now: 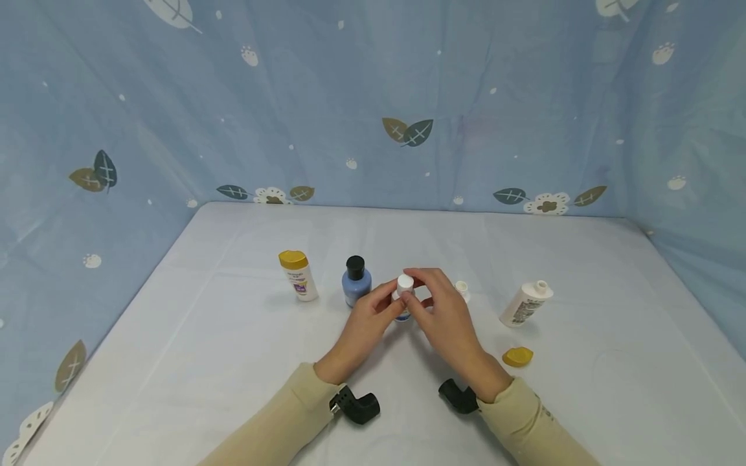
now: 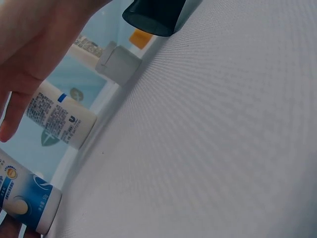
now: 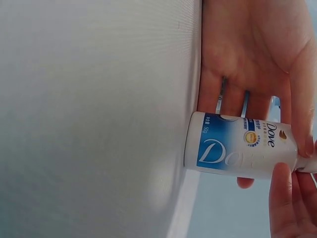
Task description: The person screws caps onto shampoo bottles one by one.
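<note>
Near the table's middle, both hands hold an upright white-and-blue Dove bottle (image 3: 237,146) at its upper part. It stands with its base at the tabletop. My left hand (image 1: 366,319) pinches the shoulder and neck from the left, with thumb and fingertips close under the white top (image 1: 405,283). From the right, my right hand (image 1: 445,315) has its thumb and forefinger at the neck and top, its other fingers behind the body. Fingers partly hide the neck. In the left wrist view, the blue lower label of the Dove bottle (image 2: 29,193) shows.
Left of the hands stand a blue bottle with a black cap (image 1: 356,278) and a white bottle with a yellow cap (image 1: 298,277). Rightward are an uncapped white bottle (image 1: 526,302), a yellow cap (image 1: 517,356) and another white bottle (image 1: 462,289), mostly hidden. A greyish-white cap (image 2: 119,63) sits beyond.
</note>
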Motion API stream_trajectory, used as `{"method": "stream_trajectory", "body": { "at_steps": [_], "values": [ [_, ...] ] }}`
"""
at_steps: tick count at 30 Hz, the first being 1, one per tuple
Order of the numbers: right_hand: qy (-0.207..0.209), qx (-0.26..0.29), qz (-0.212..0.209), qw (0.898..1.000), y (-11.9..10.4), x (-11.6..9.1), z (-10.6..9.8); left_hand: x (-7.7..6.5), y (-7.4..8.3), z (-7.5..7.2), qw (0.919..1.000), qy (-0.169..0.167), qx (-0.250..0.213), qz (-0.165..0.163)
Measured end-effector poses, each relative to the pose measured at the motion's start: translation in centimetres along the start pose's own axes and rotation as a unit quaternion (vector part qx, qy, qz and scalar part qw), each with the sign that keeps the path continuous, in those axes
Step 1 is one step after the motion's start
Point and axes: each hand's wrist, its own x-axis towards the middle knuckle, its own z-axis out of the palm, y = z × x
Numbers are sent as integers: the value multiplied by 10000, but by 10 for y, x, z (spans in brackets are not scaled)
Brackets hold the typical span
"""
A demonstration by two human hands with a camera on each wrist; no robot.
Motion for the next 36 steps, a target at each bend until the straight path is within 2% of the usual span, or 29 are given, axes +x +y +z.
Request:
{"method": "stream_trajectory", "body": {
  "at_steps": [14, 23, 30, 36],
  "values": [
    [26, -122, -88, 9999, -2, 2, 0, 0, 2, 1, 9998, 155, 77, 129],
    [3, -206, -116, 9997, -3, 1, -2, 2, -2, 2, 9996, 96, -193, 182],
    [52, -195, -147, 9997, -3, 0, -1, 2, -1, 2, 9999, 125, -70, 30],
    [22, -186, -231, 9996, -2, 0, 0, 1, -1, 1, 9999, 98, -73, 62]
  ]
}}
